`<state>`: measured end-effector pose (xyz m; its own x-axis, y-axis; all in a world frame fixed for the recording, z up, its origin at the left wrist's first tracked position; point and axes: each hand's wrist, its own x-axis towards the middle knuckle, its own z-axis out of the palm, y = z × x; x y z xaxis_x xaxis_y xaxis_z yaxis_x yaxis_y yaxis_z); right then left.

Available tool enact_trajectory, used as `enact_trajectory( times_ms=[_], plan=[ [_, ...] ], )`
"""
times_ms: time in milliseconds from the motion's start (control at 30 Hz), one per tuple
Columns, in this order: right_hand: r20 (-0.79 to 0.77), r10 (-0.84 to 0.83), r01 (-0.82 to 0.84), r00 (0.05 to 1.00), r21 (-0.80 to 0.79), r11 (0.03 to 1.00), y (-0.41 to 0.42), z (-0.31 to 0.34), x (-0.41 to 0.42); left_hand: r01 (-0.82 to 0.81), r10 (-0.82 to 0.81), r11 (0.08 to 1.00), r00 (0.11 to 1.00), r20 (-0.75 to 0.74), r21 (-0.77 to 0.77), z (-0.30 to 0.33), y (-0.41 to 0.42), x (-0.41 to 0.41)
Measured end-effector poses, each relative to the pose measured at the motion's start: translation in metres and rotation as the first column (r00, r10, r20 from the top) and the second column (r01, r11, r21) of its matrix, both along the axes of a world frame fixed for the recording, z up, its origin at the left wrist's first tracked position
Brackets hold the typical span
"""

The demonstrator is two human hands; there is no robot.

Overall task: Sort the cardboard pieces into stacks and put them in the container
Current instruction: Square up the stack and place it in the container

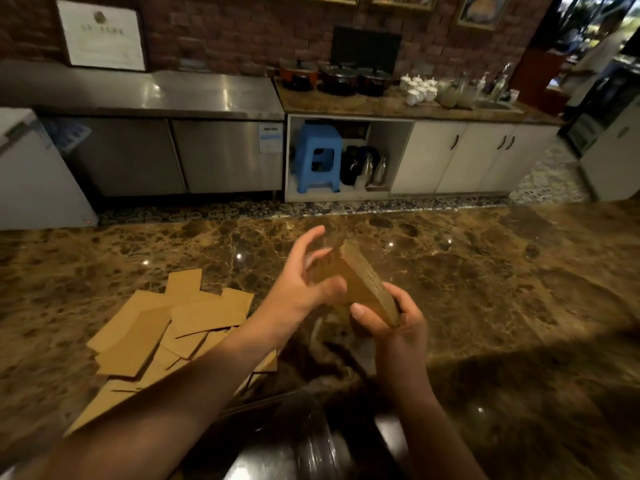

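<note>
Gripping cardboard stack (363, 285) above marble counter (485, 271): right hand (398, 327) grip clamped at lower end, left hand (298, 292) thumb pressing, fingers splayed.

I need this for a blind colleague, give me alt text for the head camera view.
Two bare hands, left hand and right hand, hold a neat stack of brown cardboard pieces above a brown marble counter. Loose flat brown cardboard pieces lie scattered to the left.

Dim, warm light; ceiling lamps glint off the marble counter (485, 271); edges bend, lower foreground blurs.
</note>
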<state>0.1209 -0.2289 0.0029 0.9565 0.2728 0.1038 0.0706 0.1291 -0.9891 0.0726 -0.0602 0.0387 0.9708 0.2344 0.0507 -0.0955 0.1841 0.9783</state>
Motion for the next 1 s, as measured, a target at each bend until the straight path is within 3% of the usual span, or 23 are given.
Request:
enact_trajectory(
  times_ms=[67, 133, 233, 300, 467, 600, 767, 900, 1000],
  plan=[
    [-0.082, 0.182, -0.155, 0.98, 0.263, 0.952, 0.008, 0.022, -0.019, 0.003, -0.003, 1.0, 0.997, 0.075, 0.005, 0.024, -0.006, -0.034],
    [-0.118, 0.374, -0.27, 0.92, 0.501, 0.822, 0.018, 0.036, -0.042, -0.122, 0.114, 0.99, 0.987, 0.113, 0.07, 0.042, -0.017, -0.062],
    [-0.163, 0.503, -0.292, 0.849, 0.649, 0.703, 0.029, 0.05, -0.077, -0.334, 0.308, 0.927, 0.937, 0.165, 0.171, 0.062, -0.028, -0.096],
    [-0.169, 0.554, -0.32, 0.815, 0.667, 0.673, 0.034, 0.053, -0.095, -0.397, 0.35, 0.884, 0.912, 0.214, 0.246, 0.07, -0.03, -0.117],
    [-0.14, 0.664, -0.444, 0.734, 0.641, 0.626, 0.036, 0.059, -0.118, -0.483, 0.396, 0.77, 0.874, 0.282, 0.417, 0.083, -0.028, -0.153],
    [-0.131, 0.681, -0.524, 0.72, 0.54, 0.659, 0.033, 0.058, -0.123, -0.514, 0.419, 0.71, 0.858, 0.299, 0.48, 0.083, -0.028, -0.172],
    [-0.008, 0.632, -0.614, 0.775, 0.23, 0.755, 0.025, 0.069, -0.121, -0.523, 0.431, 0.623, 0.85, 0.303, 0.582, 0.084, -0.026, -0.19],
    [0.036, 0.717, -0.716, 0.697, 0.106, 0.69, 0.021, 0.075, -0.123, -0.471, 0.441, 0.709, 0.877, 0.191, 0.526, 0.073, -0.023, -0.207],
    [-0.057, 0.779, -0.781, 0.624, -0.012, 0.625, 0.023, 0.063, -0.13, -0.459, 0.505, 0.773, 0.863, 0.014, 0.437, 0.048, -0.021, -0.224]
  ],
)
